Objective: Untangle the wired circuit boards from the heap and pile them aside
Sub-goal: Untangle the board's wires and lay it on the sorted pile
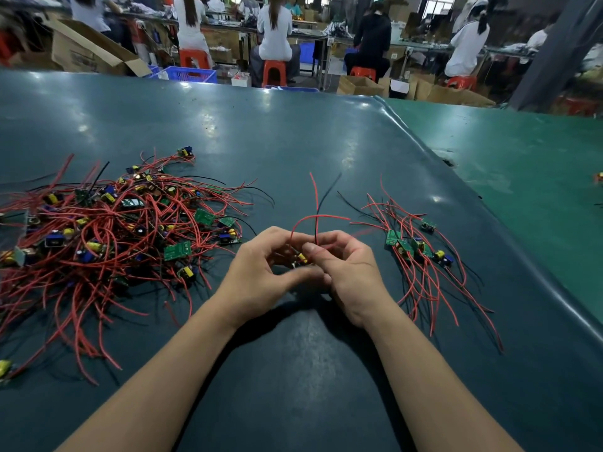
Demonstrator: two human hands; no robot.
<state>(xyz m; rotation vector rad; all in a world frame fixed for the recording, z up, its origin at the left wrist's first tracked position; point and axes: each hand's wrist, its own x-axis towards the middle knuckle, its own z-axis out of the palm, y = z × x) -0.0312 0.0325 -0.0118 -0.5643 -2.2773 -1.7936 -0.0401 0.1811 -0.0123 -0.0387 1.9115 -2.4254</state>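
A big tangled heap of small circuit boards with red and black wires covers the left of the dark green table. A smaller pile of wired boards lies to the right. Between them, my left hand and my right hand meet over the table and together hold one wired circuit board, mostly hidden by the fingers. Its red and black wires stick up and away from my hands. My right thumb and fingers pinch those wires near the board.
The table ends at a raised curved edge on the right, next to a lighter green surface. A loose board lies near the left edge. Beyond the far edge people sit on red stools among cardboard boxes and blue crates.
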